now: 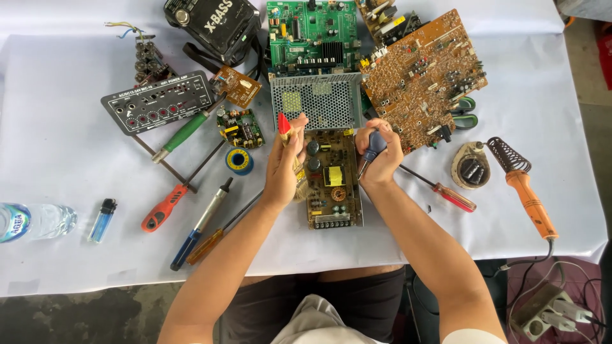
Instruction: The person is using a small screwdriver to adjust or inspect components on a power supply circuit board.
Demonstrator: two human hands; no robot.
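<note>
White cloth (57, 159) covers the table you are working over, crowded with boards and tools. Your left hand (285, 167) is closed around a red-tipped tool (284, 125), its tip pointing up and away from you. Your right hand (380, 155) grips a dark-handled soldering iron (371, 150), tip angled down toward the power supply board (331, 179) lying between both hands. Just beyond your fingers sits the perforated metal cover (317, 100), and past that a green circuit board (311, 32). Left of your left hand lie a solder spool (240, 160) and a green-handled screwdriver (183, 135). Right of your right hand rest a red-handled screwdriver (444, 191), a large brown circuit board (424, 76) and an orange-handled soldering iron (529, 197).
</note>
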